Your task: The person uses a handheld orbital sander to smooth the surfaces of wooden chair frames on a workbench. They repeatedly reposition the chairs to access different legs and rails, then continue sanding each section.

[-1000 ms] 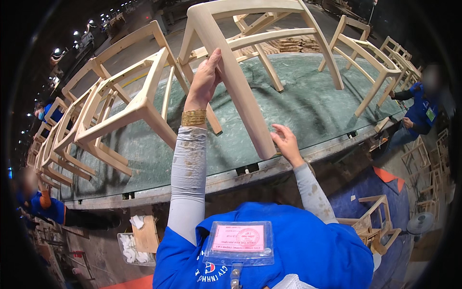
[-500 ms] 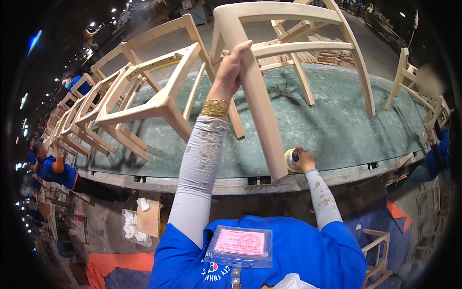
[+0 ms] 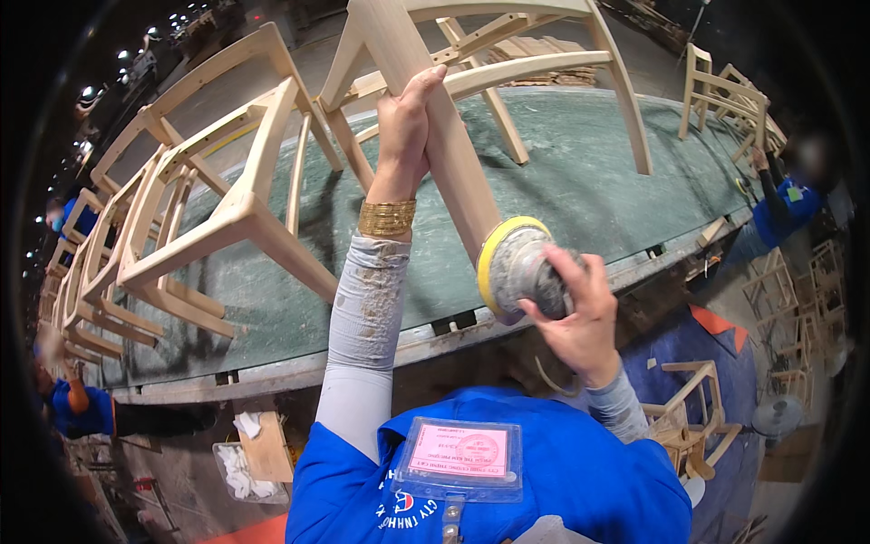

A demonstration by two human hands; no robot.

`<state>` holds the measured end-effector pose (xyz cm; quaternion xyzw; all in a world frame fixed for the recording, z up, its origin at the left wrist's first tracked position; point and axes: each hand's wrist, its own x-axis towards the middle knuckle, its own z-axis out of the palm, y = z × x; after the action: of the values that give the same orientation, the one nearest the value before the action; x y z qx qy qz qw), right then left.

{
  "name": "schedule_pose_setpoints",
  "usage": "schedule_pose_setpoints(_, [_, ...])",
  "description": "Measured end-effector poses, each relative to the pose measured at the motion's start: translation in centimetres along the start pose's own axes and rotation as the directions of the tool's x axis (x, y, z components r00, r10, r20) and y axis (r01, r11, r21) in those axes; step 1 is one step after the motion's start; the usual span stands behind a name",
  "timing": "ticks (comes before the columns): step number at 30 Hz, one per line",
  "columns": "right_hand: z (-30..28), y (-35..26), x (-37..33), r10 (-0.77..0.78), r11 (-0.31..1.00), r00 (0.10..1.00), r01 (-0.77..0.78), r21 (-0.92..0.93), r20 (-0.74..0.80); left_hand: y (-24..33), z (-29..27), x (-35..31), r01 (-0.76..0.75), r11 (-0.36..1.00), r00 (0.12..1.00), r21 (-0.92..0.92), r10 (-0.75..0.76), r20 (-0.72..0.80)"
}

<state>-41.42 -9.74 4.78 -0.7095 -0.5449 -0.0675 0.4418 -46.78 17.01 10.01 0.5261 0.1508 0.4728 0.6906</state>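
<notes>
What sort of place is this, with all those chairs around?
Probably a furniture workshop or factory: bare wooden chair frames stand on a long green table, and the right hand holds what looks like a sander at a chair post.

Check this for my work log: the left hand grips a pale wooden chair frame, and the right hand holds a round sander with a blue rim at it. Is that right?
Not quite: the round sander has a yellow rim, not blue, as the head view shows. The rest stands: the right hand holds it at the pale wooden chair frame, which the left hand grips.
</notes>
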Motion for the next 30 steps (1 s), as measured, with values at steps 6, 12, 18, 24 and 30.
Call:
schedule_pose_setpoints(6, [0.8, -1.0, -1.1, 0.027, 0.996, 1.0, -0.027, -0.079, -0.005, -0.3, -0.1, -0.1, -0.02, 0.999, 1.0, -0.042, 0.02, 0.004])
schedule_pose_setpoints(12, [0.6, -1.2, -0.8, 0.026, 0.993, 1.0, -0.025, -0.114, 0.007, -0.8, 0.0, -0.4, -0.044, 0.998, 0.999, -0.041, 0.044, 0.009])
schedule_pose_setpoints(18, [0.5, -1.7, -0.9, 0.027, 0.993, 0.999, -0.024, -0.112, 0.026, -0.8, 0.0, -0.5, -0.028, 0.998, 0.999, -0.054, 0.029, 0.013])
schedule_pose_setpoints(24, [0.4, -1.7, -0.9, 0.045, 0.994, 0.998, -0.041, -0.097, 0.044, -0.7, 0.5, -0.9, -0.029, 0.998, 1.0, -0.057, 0.029, -0.002])
schedule_pose_setpoints(30, [0.0, -1.6, -1.2, 0.025, 0.991, 0.998, -0.018, -0.13, 0.053, -0.5, 0.4, -0.9, -0.031, 0.998, 0.999, -0.057, 0.032, 0.014])
